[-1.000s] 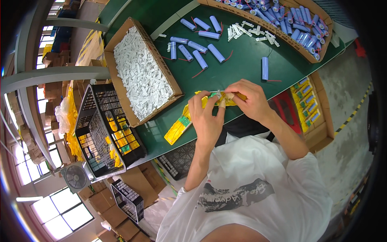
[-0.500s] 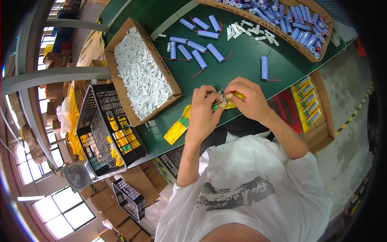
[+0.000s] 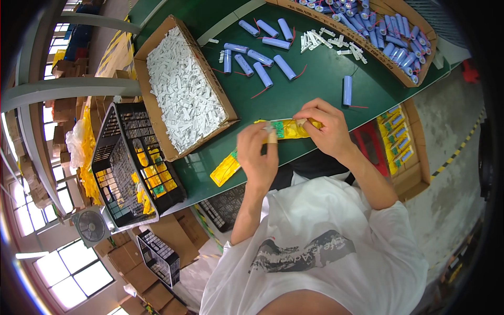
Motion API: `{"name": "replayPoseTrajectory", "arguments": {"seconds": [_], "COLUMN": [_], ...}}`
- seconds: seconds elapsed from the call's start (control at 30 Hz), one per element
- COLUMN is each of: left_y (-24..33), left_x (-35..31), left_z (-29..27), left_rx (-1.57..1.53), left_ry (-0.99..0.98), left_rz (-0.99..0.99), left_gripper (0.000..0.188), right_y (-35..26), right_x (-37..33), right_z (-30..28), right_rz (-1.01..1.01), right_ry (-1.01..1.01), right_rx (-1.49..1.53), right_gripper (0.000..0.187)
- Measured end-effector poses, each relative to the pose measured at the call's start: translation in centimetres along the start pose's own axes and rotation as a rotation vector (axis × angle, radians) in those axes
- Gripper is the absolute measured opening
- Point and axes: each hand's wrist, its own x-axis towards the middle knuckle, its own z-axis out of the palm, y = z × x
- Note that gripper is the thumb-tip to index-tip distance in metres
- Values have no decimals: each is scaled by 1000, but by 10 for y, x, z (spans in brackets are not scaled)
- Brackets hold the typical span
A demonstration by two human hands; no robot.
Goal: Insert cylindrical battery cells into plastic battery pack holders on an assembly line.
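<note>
A yellow-wrapped strip with a green circuit board [image 3: 291, 130] lies across the front edge of the green table. My right hand [image 3: 329, 131] pinches its right end between thumb and fingers. At the strip's left end is my left hand [image 3: 256, 157], its fingers curled and smeared by motion. Something small and pale shows at those fingertips, too blurred to name. Pale covers sit on some fingertips. Partly behind my left hand, a second yellow piece [image 3: 224, 170] with a bit of green rests on the table. A blue cylindrical cell [image 3: 347, 90] with thin wires stands apart, beyond my right hand.
Several blue cells [image 3: 286, 68] and small white plastic pieces [image 3: 315, 39] lie farther back. A carton of white pieces [image 3: 229, 107] stands left, beside a black crate [image 3: 170, 197] holding yellow pieces. Another carton [image 3: 404, 79] holds cells; a lower carton [image 3: 420, 178] holds yellow packs.
My left hand has moved left and slightly down, away from my right hand, uncovering the strip's green board. My right hand keeps its pinch. The view has shifted slightly.
</note>
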Motion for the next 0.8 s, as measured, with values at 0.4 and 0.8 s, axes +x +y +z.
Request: {"name": "replayPoseTrajectory", "arguments": {"seconds": [0.4, 0.8], "left_y": [47, 15], "left_x": [-1, 20], "left_z": [-13, 10], "left_rx": [36, -46], "left_ry": [-159, -448], "left_rz": [343, 65], "left_gripper": [39, 27], "right_y": [-4, -11], "right_x": [-11, 18], "right_z": [-45, -92], "right_rz": [-252, 477], "right_ry": [83, 128], "right_rx": [20, -480], "right_gripper": [23, 32]}}
